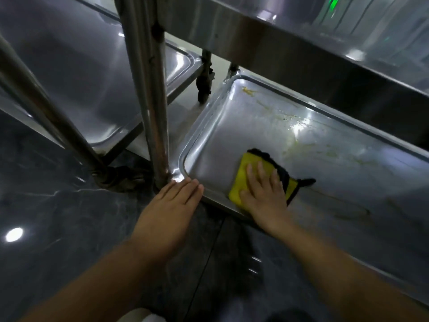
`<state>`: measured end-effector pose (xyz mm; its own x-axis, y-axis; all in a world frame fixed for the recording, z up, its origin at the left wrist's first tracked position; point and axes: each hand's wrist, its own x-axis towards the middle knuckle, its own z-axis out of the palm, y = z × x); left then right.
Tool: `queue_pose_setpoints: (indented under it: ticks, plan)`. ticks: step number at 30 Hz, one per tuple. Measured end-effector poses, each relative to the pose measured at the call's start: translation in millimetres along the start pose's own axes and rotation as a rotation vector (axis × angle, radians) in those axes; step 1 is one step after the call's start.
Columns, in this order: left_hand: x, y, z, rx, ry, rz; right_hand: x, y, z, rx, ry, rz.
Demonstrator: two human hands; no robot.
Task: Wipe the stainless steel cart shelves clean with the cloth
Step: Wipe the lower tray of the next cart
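Observation:
The bottom shelf (232, 126) of a stainless steel cart lies low in front of me, with yellowish smears across its far and middle part. A yellow cloth with black edging (241, 173) lies flat on the shelf near its front left corner. My right hand (262, 196) presses down on the cloth with straight fingers. My left hand (171, 203) rests flat with straight fingers on the shelf's front left corner rim, next to the cart's upright post (151, 101).
A higher shelf (267, 43) of the same cart overhangs the far side. A second steel cart (81, 66) stands to the left with a slanted bar (46, 117) and a castor wheel (204, 87). The floor (58, 217) is dark glossy tile.

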<state>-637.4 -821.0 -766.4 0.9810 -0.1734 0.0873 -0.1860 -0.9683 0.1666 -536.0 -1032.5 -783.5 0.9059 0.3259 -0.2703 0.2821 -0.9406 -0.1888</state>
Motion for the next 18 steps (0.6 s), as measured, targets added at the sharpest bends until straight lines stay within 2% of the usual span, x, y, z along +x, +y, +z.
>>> queue_pose_setpoints:
  ticks: [3,5,7,10,12,18]
  plan:
    - [10.8,9.7,3.7,-0.022,0.029,0.044,-35.7,10.6,14.2,-0.023,-0.055,-0.040]
    - [19.4,18.8,9.1,-0.047,0.022,0.113,-31.3,11.8,6.2,-0.001,-0.015,-0.028]
    - [26.2,25.8,10.9,-0.104,0.024,0.132,-3.7,14.5,-9.3,-0.016,0.072,-0.005]
    - [30.1,30.1,10.4,-0.134,0.001,0.101,61.7,38.4,-26.6,-0.026,0.114,0.111]
    - [29.4,31.6,10.9,-0.134,-0.015,0.096,94.8,54.3,-41.0,-0.056,0.158,0.125]
    - [23.9,37.9,15.5,-0.042,-0.021,0.094,119.3,71.9,-68.1,0.051,0.091,0.251]
